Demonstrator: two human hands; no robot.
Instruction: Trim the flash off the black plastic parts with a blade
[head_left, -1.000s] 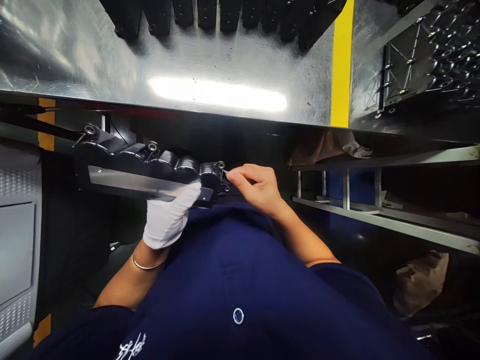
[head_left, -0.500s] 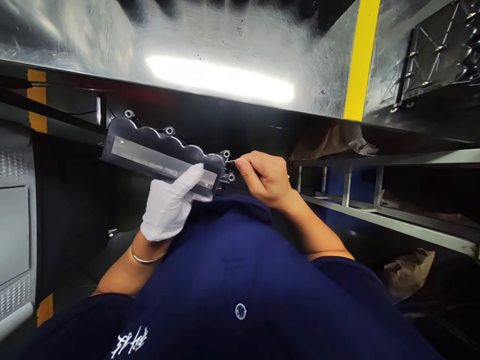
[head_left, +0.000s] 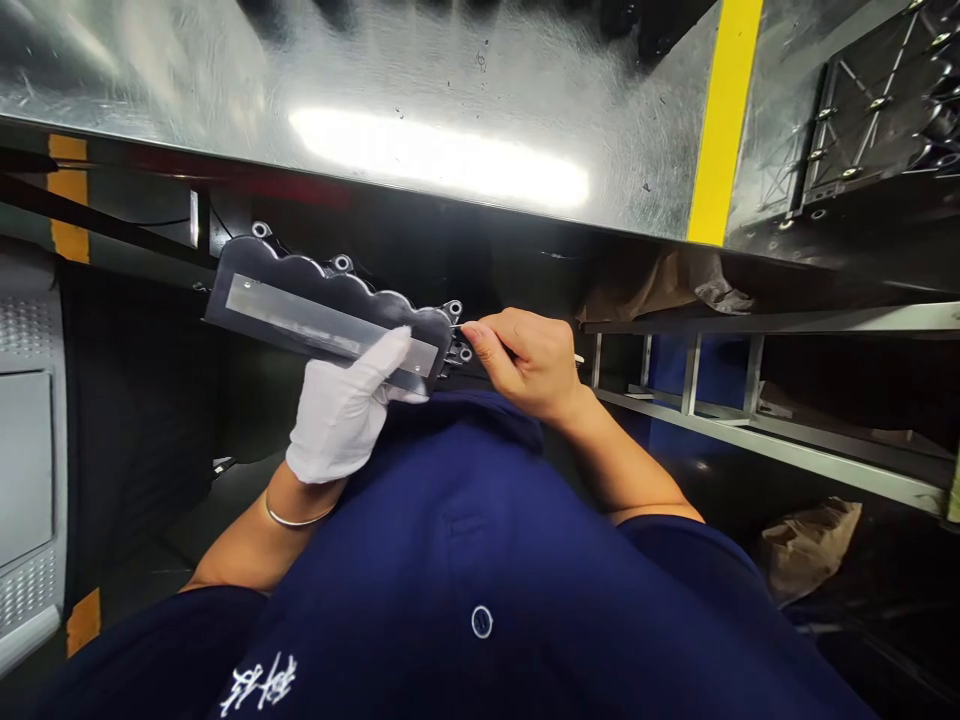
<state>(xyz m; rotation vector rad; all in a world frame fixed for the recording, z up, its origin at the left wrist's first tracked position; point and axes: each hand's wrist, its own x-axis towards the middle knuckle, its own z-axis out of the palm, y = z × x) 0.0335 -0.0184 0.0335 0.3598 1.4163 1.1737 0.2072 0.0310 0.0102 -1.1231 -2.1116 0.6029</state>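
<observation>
Looking down from the head view, you have the black part [head_left: 330, 294] in front of your body, clear of the table [head_left: 637, 195], with its left end unsupported. Your gloved left hand [head_left: 337, 420] is closed on its right end, thumb over the metal plate [head_left: 300, 315]; your bare right hand [head_left: 529, 360] pinches a thin tool [head_left: 457, 326] between thumb and forefinger, tip close beside the upper eyelet [head_left: 455, 308]. Should pressure make that tip skid, it could scuff the part or jab you; a one-ended grip could let the part twist or drop. Your left fingers are mostly hidden underneath, whether the tip touches is too small to tell, and the black parts [head_left: 855, 130] at upper right are cut off.
</observation>
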